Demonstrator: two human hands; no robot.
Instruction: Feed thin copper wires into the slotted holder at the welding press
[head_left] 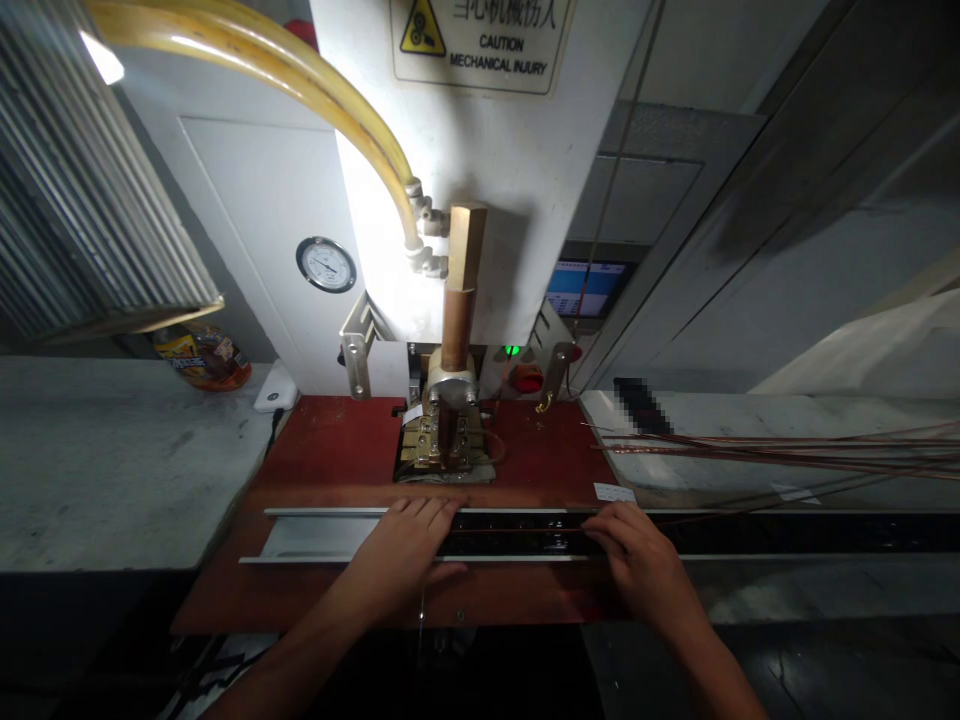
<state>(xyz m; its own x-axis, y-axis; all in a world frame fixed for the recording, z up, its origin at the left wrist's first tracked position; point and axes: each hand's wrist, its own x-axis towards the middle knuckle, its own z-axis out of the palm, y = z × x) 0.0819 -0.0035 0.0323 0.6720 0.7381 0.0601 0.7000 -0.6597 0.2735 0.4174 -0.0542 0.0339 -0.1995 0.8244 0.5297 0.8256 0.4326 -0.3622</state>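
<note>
My left hand (405, 548) lies across a white channel rail (326, 538), its fingers stretched over the upper edge and its thumb apart from them near the lower edge. One thin copper wire (517, 530) runs along the dark strip (491, 545) inside the channel, and its left end passes under this hand. At the right, my right hand (641, 555) pinches the wire between thumb and fingertips. Beyond the hands stands a machine head with a vertical copper electrode (457, 330) above a brass clamp fixture (442, 440).
Several long copper wires (750, 447) lie on the right bench. A red-brown board (337, 440) supports the fixture. Yellow hoses (322, 75) feed the machine head. Also in view are a pressure gauge (326, 265), a bottle (202, 358), a screen (589, 285) and a paper label (613, 492).
</note>
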